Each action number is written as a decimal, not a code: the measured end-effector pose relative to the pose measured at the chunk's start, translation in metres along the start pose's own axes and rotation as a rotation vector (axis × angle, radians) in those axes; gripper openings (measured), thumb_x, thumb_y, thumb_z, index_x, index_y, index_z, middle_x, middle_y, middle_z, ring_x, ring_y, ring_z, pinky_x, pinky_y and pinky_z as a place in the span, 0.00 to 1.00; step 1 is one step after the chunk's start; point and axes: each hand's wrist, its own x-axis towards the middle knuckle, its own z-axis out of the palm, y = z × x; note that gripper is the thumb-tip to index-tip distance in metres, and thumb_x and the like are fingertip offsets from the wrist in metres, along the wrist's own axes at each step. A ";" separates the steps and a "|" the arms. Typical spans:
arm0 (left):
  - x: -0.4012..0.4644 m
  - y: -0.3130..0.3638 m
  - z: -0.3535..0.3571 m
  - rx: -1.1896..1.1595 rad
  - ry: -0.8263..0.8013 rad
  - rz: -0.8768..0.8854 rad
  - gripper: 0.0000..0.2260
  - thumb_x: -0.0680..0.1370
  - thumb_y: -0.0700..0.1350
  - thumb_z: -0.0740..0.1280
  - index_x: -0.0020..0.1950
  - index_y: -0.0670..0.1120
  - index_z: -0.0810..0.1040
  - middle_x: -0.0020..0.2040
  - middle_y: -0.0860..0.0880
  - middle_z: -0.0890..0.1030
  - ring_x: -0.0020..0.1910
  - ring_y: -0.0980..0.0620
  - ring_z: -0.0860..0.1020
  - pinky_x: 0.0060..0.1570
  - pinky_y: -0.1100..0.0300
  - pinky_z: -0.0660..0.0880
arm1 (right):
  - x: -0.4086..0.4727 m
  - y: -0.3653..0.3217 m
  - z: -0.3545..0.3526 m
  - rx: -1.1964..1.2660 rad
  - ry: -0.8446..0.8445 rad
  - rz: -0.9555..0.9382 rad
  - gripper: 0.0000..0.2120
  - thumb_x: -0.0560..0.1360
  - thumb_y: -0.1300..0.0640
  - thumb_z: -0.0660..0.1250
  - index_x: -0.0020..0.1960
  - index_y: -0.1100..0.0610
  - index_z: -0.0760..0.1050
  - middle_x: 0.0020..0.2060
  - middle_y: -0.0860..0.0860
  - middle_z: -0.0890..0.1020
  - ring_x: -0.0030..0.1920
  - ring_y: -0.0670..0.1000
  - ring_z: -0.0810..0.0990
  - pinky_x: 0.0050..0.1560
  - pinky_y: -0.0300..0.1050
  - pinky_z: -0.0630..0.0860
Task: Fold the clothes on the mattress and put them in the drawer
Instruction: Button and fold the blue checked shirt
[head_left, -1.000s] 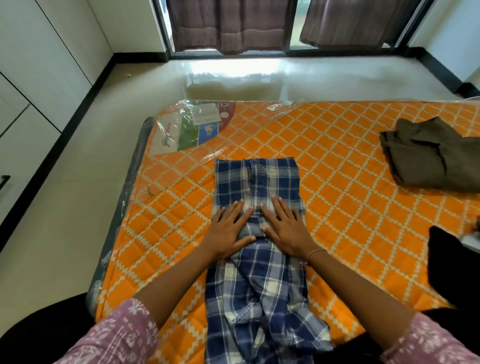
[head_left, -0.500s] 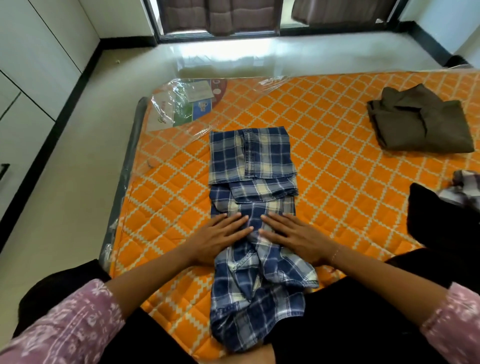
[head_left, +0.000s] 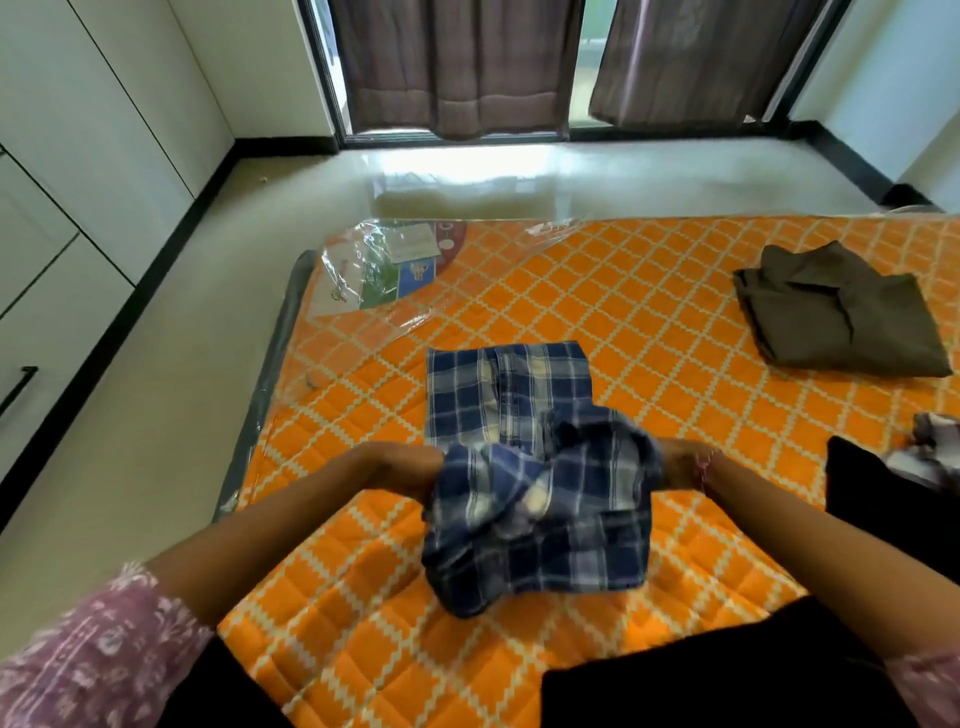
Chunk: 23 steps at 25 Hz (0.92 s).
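Both hands, left hand (head_left: 402, 470) and right hand (head_left: 675, 467), grip the blue plaid shirt's (head_left: 535, 467) near end, lifted above the orange mattress (head_left: 649, 322).

Setting was a home bedroom. An orange quilted mattress (head_left: 597, 291) lay directly on the pale floor (head_left: 156, 405), part plastic-wrapped. White built-in wardrobe doors (head_left: 78, 171) lined one wall; brown curtains (head_left: 457, 67) hung over what looked like a sliding glass door.
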 end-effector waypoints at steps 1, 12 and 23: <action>0.001 0.011 -0.016 -0.161 0.017 0.002 0.09 0.82 0.43 0.56 0.49 0.41 0.74 0.49 0.43 0.78 0.44 0.47 0.77 0.52 0.51 0.76 | 0.012 -0.014 -0.004 0.124 0.097 0.044 0.18 0.78 0.50 0.61 0.56 0.66 0.69 0.46 0.60 0.80 0.42 0.53 0.80 0.43 0.39 0.78; 0.065 -0.011 -0.062 -0.911 0.730 -0.016 0.21 0.75 0.52 0.70 0.61 0.38 0.77 0.52 0.40 0.83 0.46 0.43 0.81 0.43 0.52 0.78 | 0.064 -0.052 0.046 0.221 0.382 -0.010 0.14 0.74 0.47 0.69 0.46 0.60 0.76 0.37 0.56 0.79 0.33 0.52 0.79 0.27 0.39 0.74; 0.094 0.012 -0.088 -0.928 0.971 0.050 0.23 0.76 0.51 0.69 0.67 0.41 0.73 0.62 0.40 0.77 0.59 0.39 0.75 0.53 0.48 0.74 | 0.104 -0.090 0.046 0.290 0.485 -0.012 0.25 0.80 0.44 0.59 0.62 0.66 0.74 0.58 0.60 0.78 0.57 0.61 0.77 0.55 0.55 0.75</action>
